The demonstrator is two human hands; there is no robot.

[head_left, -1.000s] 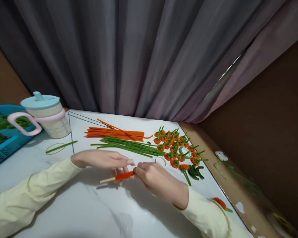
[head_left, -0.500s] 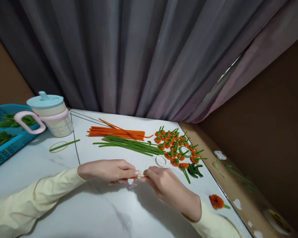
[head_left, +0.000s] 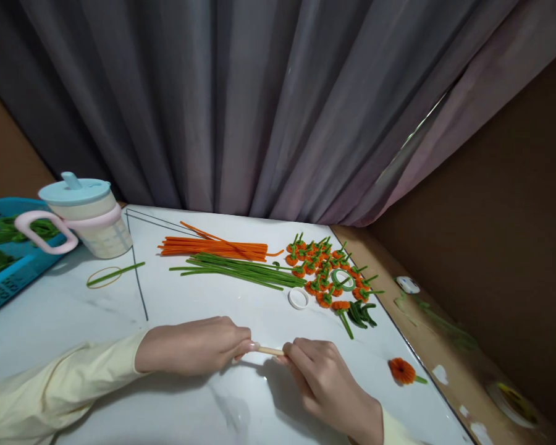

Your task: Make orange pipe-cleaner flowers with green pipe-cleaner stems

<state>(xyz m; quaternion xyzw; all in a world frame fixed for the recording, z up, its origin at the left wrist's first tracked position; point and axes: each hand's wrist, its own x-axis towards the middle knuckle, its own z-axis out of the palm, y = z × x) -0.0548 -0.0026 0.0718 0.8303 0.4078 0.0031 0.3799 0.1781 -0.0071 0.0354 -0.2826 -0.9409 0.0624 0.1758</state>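
A thin pale wooden stick (head_left: 271, 351) spans the gap between my two hands, low over the white table. My left hand (head_left: 199, 345) is closed on its left end, and my right hand (head_left: 317, 374) pinches the right end. Fingers hide both ends of the stick. Beyond my hands lie a bundle of orange pipe cleaners (head_left: 213, 247) and a bundle of green pipe cleaners (head_left: 241, 271). Right of these sits a cluster of small orange pumpkin-like pieces with green stems (head_left: 324, 299). A single orange flower-like piece (head_left: 402, 371) lies right of my right hand.
A white ring (head_left: 298, 298), a green tape roll (head_left: 343, 280) and dark green curled pieces (head_left: 360, 314) lie near the cluster. At left stand a lidded cup (head_left: 102, 228) and a blue basket (head_left: 23, 272) with greenery. A grey curtain (head_left: 241, 111) hangs behind the table.
Both hands have come nearer to me and slightly farther apart, so more of the stick shows between them. Orange visible under the left fingers earlier is now out of sight.
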